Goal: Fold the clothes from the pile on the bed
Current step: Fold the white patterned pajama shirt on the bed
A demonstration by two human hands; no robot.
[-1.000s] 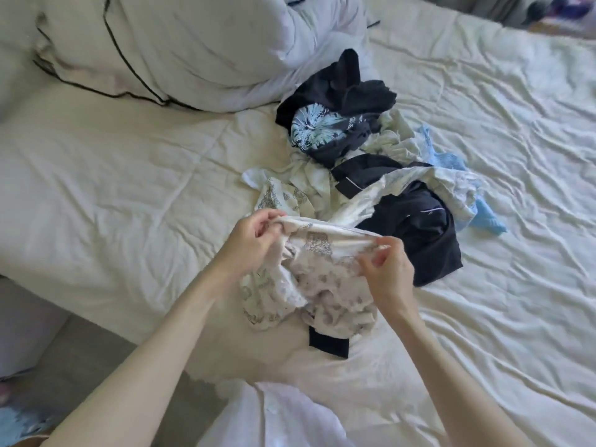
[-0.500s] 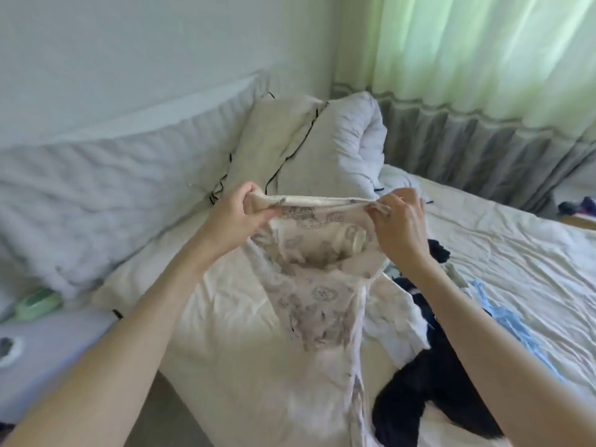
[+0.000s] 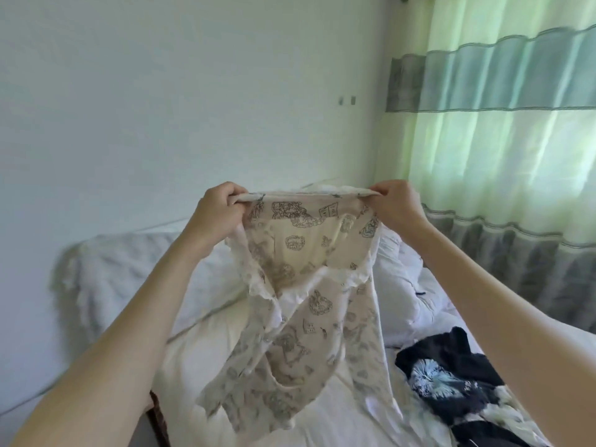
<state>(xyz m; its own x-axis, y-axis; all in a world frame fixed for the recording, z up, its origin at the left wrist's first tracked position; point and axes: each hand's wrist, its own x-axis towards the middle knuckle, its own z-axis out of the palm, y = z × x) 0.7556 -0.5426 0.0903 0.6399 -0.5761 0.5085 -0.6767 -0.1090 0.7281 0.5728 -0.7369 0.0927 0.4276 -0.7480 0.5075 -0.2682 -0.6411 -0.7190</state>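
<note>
From the head view, both arms reach forward and up. The left hand pinches the left end of the top edge of a cream printed garment, its fingers curled over the fabric. The right hand grips the right end of the same edge, fingers clenched round the hem. Between the two hands the edge runs nearly level, slightly slack in the middle.

The garment hangs down from this edge, held up in the air over the bed. It carries a grey line-drawn pattern, and a white ruffled trim crosses it partway down. Its lower part hangs twisted and bunched, the bottom end blurred near the sheet; whether it touches the sheet cannot be told.

On the right of the bed, near the right forearm, lies the pile of clothes: dark pieces, one with a pale blue burst print, and some white cloth at the near right edge. The pile lies apart from the held garment.

At the far end of the bed a white pillow leans against the pale wall. To the right hangs a green curtain with grey-green bands.
</note>
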